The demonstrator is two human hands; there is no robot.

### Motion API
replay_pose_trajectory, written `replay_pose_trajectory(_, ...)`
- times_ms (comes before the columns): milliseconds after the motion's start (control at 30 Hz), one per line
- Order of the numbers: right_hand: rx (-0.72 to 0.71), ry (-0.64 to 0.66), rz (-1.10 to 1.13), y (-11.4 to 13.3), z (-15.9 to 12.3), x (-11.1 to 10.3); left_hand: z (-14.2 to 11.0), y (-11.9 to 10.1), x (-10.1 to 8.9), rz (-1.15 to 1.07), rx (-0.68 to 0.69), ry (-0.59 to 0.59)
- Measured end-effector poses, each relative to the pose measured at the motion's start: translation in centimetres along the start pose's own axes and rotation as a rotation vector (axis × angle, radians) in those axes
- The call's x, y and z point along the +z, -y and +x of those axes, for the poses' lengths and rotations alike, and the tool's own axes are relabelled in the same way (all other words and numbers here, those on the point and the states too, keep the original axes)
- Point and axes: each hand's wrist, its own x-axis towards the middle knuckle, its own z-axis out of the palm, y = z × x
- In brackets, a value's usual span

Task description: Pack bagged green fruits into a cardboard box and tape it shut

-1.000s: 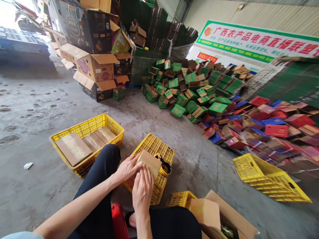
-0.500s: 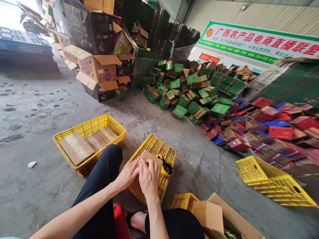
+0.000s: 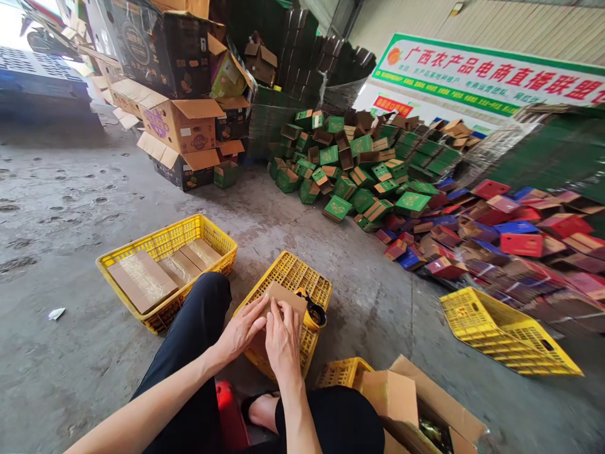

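A small brown cardboard box [image 3: 289, 299] rests on a yellow plastic crate [image 3: 302, 272] in front of my knees. My left hand [image 3: 244, 326] holds its left edge, fingers long and close together, thumb pointing toward the other hand. Bent fingers of my right hand [image 3: 282, 334] press on the box's near top edge, almost touching the left thumb. Both hands cover much of the near side, so what lies under the fingertips is hidden. Just right of the box, on the same crate, lies a tape dispenser [image 3: 314, 311] with a black handle and yellow roll.
To the left, a yellow crate [image 3: 166, 238] holds several taped boxes. An open carton [image 3: 392, 396] stands by my right knee. Farther right sits another yellow crate [image 3: 510, 337]. Green boxes [image 3: 338, 208] and red and blue boxes [image 3: 520, 244] lie heaped behind; large cartons [image 3: 193, 129] are stacked back left.
The view has shifted slightly. My right fingers have shifted a little along the box edge, and my left hand stays on the box. The box remains on the crate.
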Motion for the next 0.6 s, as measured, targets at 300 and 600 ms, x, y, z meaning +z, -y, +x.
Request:
replay_pose_trajectory(300, -0.063, -0.009, 0.07, 0.7, -3.5, -0.6, -0.9, 1.1, -1.0, -0.018, 0.005, 0.008)
replay_pose_trajectory(600, 0.104, -0.154, 0.047, -3.1, -8.2, -0.6, 0.1, -0.2, -1.3, 0.124, 0.056, -0.016)
